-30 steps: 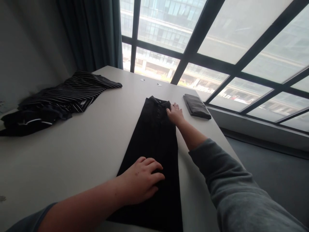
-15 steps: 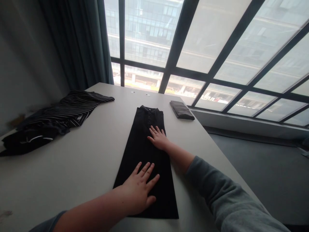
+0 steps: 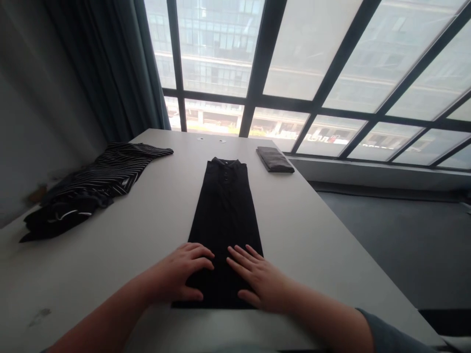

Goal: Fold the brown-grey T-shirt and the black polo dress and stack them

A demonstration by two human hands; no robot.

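A black polo shirt [image 3: 226, 211], folded into a long narrow panel, lies flat on the white table with its collar and buttons at the far end. My left hand [image 3: 184, 272] rests at the left edge of its lower part, fingers slightly bent and thumb apart. Across from it, my right hand [image 3: 259, 277] lies over the lower right edge with its fingers stretched out. Neither hand grips the fabric as far as I can see.
Striped dark clothing [image 3: 110, 171] lies heaped on the left of the white table [image 3: 147, 235]. A folded dark grey garment [image 3: 275, 160] sits near the far right edge. Behind stand large windows [image 3: 287, 54] and a dark curtain [image 3: 110, 63].
My right hand has come back from the upper part of the polo shirt to its lower right edge. My left hand has shifted left, from the shirt's middle to its left edge.
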